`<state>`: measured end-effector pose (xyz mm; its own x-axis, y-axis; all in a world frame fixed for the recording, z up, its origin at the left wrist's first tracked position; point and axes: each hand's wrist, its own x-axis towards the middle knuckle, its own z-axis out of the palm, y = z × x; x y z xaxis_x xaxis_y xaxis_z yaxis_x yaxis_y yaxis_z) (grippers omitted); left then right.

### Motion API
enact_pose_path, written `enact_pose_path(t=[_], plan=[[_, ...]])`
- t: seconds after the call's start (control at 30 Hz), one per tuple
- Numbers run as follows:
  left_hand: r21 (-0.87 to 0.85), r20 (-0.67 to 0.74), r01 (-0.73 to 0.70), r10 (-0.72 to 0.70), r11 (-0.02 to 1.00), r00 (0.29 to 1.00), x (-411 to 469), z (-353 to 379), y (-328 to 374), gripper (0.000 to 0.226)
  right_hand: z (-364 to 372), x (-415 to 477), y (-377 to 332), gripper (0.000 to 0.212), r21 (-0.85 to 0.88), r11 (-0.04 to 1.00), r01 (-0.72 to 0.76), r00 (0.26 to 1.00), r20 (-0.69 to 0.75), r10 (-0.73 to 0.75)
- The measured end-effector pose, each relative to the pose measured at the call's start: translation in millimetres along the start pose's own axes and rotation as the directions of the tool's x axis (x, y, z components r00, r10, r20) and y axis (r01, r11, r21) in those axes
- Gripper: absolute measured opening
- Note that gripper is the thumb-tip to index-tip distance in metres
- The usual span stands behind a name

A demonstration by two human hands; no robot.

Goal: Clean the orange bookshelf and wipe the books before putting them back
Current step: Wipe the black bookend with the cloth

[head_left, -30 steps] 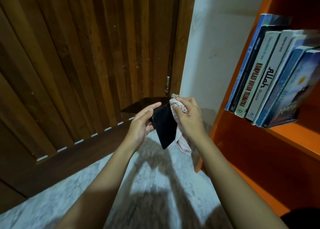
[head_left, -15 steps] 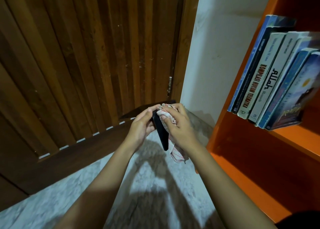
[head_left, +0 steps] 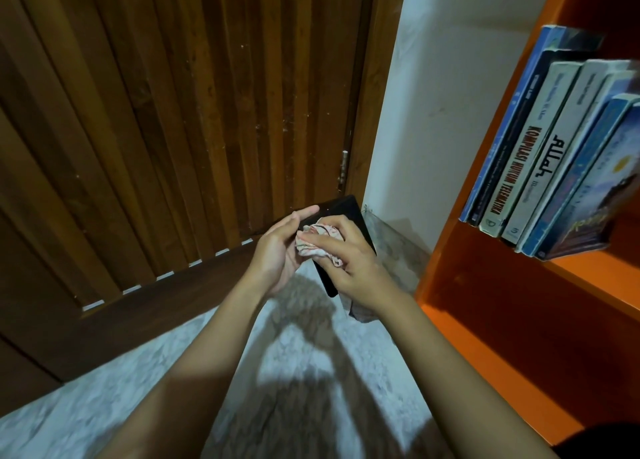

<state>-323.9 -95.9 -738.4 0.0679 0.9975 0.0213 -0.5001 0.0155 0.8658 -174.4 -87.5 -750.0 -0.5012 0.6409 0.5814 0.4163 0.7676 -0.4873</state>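
Black book (head_left: 350,212) held above the floor (head_left: 311,347), left of the orange bookshelf (head_left: 485,285); cover mostly hidden by hands. Left hand (head_left: 277,254) grips its edge; right hand (head_left: 356,268) clamps a bunched cloth (head_left: 317,240) against it. Shelved books (head_left: 540,153) lean, cut off at right, outer titles blurred.

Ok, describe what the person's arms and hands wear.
Nothing shows: the left hand and right hand are gloveless, with no visible ring, watch or bracelet; the left arm and right arm show no sleeve.
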Motion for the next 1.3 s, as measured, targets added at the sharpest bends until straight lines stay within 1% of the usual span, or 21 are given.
enact_pose_path(t=[0.13,0.2,0.23,0.27,0.3,0.33,0.37,0.43,0.47,0.5,0.6,0.67,0.73,0.8,0.87,0.97,1.03,1.1,1.23,1.3], plan=[[-0.035,-0.007,-0.007,0.007,0.999,1.000,-1,-4,2,0.039,-3,-8,8,0.034,-0.021,1.000,-0.002,0.992,0.122,0.004],[0.023,-0.036,-0.033,0.034,0.999,0.999,0,-5,4,0.036,-3,-19,19,0.034,-0.025,0.999,0.028,0.980,0.197,-0.022],[0.073,-0.046,-0.046,0.050,0.996,0.998,0,-5,5,0.035,-4,-25,24,0.032,-0.023,1.000,0.021,0.972,0.235,-0.015],[0.124,-0.052,-0.058,0.065,0.991,0.997,1,-4,6,0.034,-5,-31,28,0.029,0.000,1.000,-0.019,0.969,0.247,0.018],[0.163,-0.053,-0.068,0.078,0.984,0.996,1,-3,7,0.033,-6,-36,29,0.025,0.067,0.994,-0.088,0.974,0.213,0.072],[0.185,-0.056,-0.071,0.083,0.980,0.995,2,-2,8,0.033,-8,-37,27,0.022,0.156,0.975,-0.156,0.983,0.126,0.137],[0.196,-0.053,-0.068,0.079,0.978,0.995,2,0,7,0.034,-11,-36,25,0.021,0.226,0.955,-0.190,0.981,-0.006,0.196],[0.228,-0.032,-0.053,0.062,0.972,0.998,2,5,2,0.034,-13,-24,16,0.022,0.243,0.953,-0.181,0.933,-0.264,0.245],[0.247,-0.016,-0.048,0.053,0.968,0.998,2,8,-2,0.034,-12,-16,11,0.024,0.226,0.958,-0.175,0.908,-0.339,0.246],[0.255,-0.002,-0.046,0.049,0.966,0.999,1,11,-5,0.034,-10,-7,4,0.026,0.205,0.963,-0.176,0.892,-0.381,0.244],[0.175,0.036,-0.068,0.062,0.982,0.997,0,25,-11,0.032,1,12,-10,0.026,0.087,0.966,-0.242,0.856,-0.449,0.255],[0.133,0.057,-0.079,0.072,0.988,0.996,-1,29,-11,0.031,4,18,-8,0.030,0.024,0.952,-0.306,0.815,-0.510,0.275],[0.155,0.067,-0.083,0.073,0.984,0.995,-2,26,-9,0.031,-2,23,0,0.031,-0.001,0.941,-0.339,0.792,-0.539,0.286],[0.189,0.055,-0.074,0.064,0.979,0.996,-3,20,-8,0.032,-12,26,10,0.029,-0.022,0.928,-0.373,0.790,-0.533,0.305],[0.200,0.035,-0.060,0.054,0.978,0.998,-3,17,-9,0.032,-18,27,19,0.027,0.035,0.912,-0.408,0.762,-0.536,0.362],[0.188,0.004,-0.046,0.046,0.981,0.999,-4,16,-14,0.032,-17,22,26,0.030,0.182,0.847,-0.499,0.656,-0.560,0.507],[0.164,-0.014,-0.045,0.048,0.985,0.999,-4,17,-17,0.032,-10,15,27,0.031,0.235,0.816,-0.528,0.613,-0.560,0.557],[0.158,-0.028,-0.042,0.047,0.987,0.999,-4,19,-19,0.032,-4,10,24,0.031,0.263,0.816,-0.516,0.613,-0.552,0.565],[0.160,-0.059,-0.052,0.062,0.986,0.996,0,20,-19,0.032,-6,10,13,0.037,0.337,0.836,-0.434,0.614,-0.568,0.548],[0.132,-0.093,-0.058,0.071,0.990,0.993,3,18,-16,0.032,-6,10,9,0.046,0.310,0.875,-0.373,0.657,-0.577,0.485]])
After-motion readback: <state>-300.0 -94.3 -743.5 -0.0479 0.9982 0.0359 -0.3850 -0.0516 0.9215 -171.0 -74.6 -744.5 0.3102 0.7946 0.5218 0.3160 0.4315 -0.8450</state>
